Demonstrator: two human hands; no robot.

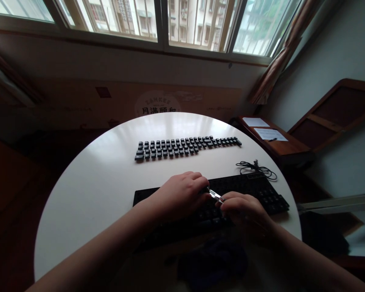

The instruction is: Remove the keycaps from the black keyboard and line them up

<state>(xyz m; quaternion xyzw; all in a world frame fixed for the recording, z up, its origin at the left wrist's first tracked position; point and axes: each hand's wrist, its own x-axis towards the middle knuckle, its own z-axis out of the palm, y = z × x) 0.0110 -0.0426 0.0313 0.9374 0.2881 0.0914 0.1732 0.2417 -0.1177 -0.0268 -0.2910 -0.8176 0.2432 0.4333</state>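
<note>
A black keyboard lies on the white round table, and several of its keys show at its right end. Above its middle, my right hand pinches one end of a small shiny metal tool, whose kind I cannot make out. My left hand is closed, its fingertips meeting the tool's other end. Whether those fingers grip the tool itself or a small piece at its tip is hidden. Behind the keyboard, loose black keycaps stand in several neat rows.
A coiled black cable lies at the keyboard's back right corner. The round table curves around everything. A dark bundle shows in shadow near me. To the right, a wooden chair bears papers and a pen. Windows rise behind.
</note>
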